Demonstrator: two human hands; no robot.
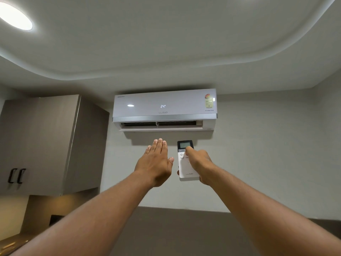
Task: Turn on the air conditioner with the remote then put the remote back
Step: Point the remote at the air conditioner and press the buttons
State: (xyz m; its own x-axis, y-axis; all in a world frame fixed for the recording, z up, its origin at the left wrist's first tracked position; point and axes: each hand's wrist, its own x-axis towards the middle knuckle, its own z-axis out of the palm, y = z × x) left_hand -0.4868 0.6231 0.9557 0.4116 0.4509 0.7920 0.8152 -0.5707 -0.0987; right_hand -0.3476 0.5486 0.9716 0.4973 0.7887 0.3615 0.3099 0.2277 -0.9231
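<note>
White wall and curved ceiling, with a lit lamp [15,15] at upper left and a grey cabinet [46,143] at left. On the wall hangs the air conditioner [165,108], its panel reading 24° and its lower flap open. Just below it, the right hand [200,163] grasps the remote [186,161] upright, screen uppermost: thumb on the buttons, fingers wrapped behind the body, one fingertip showing at its lower left edge. Beside the remote, not touching it, the left hand [156,161] is released, flat, fingers [159,146] together and pointing up at the unit. Both forearms are stretched upward.
</note>
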